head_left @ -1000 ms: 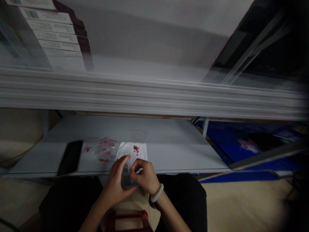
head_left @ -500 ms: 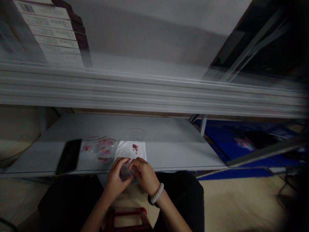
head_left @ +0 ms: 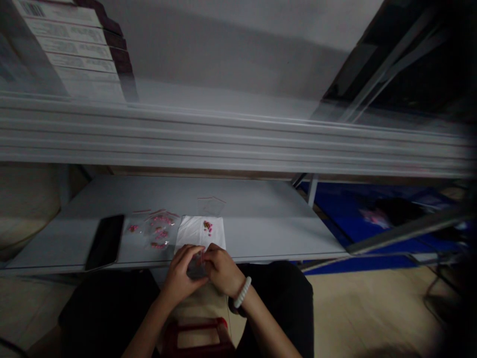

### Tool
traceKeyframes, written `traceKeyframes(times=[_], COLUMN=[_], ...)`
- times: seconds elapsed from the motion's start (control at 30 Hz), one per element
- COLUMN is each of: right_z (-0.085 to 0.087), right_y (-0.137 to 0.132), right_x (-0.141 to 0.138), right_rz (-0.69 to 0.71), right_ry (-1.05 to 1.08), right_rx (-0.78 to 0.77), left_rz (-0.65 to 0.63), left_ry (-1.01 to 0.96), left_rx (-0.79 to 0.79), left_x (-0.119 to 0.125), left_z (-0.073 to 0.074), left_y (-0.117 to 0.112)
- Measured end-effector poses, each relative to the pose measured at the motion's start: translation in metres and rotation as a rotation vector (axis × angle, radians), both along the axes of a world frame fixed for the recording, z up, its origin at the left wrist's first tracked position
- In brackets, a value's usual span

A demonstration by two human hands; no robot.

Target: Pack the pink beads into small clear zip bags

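Observation:
Between my hands, at the front edge of the shelf, is a small clear zip bag [head_left: 196, 269]. My left hand [head_left: 181, 276] curls around its left side, thumb below and fingers above. At its upper right, the fingers of my right hand [head_left: 222, 271] are pinched on the bag's edge; the fingertips are partly hidden. Just beyond them lies a white paper sheet [head_left: 188, 228] bearing a little pile of pink and brownish pieces [head_left: 207, 227], perhaps pills. Several filled clear bags [head_left: 160, 231] with similar pieces rest to the left. Flat clear bags [head_left: 210, 205] lie behind the sheet.
A black phone-like slab [head_left: 105, 242] lies left on the grey shelf [head_left: 261, 219]. Above, a ridged ledge [head_left: 231, 144] crosses the view, with stacked boxes [head_left: 74, 47] upper left. A red stool [head_left: 197, 325] shows below, and a metal strut [head_left: 402, 231] at right.
My right hand has turned inward, its fingers closing tighter along the bag's edge. The left hand stays around the bag with little movement. The whole view has shifted slightly.

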State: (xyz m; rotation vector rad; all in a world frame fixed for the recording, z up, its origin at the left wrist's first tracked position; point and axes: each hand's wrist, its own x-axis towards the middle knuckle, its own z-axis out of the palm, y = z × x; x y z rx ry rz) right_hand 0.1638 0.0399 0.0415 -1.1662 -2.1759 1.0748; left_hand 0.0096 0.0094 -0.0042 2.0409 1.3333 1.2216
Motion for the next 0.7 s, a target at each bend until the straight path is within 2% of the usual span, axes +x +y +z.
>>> traceKeyframes(times=[0.23, 0.4, 0.53, 0.7], right_z=[0.003, 0.011, 0.013, 0.015], right_y=[0.001, 0.002, 0.005, 0.007], right_x=[0.000, 0.004, 0.001, -0.001], right_rz=[-0.011, -0.035, -0.061, -0.084], right_ry=[-0.106, -0.088, -0.132, -0.153], right_rx=[0.045, 0.046, 0.074, 0.090], left_rz=[0.023, 0.035, -0.004, -0.023], left_ry=[0.055, -0.035, -0.092, -0.124], left_rx=[0.033, 0.016, -0.011, -0.016], left_x=[0.002, 0.003, 0.003, 0.006], left_z=[-0.005, -0.002, 0.002, -0.001], left_y=[0.000, 0.002, 0.007, 0.009])
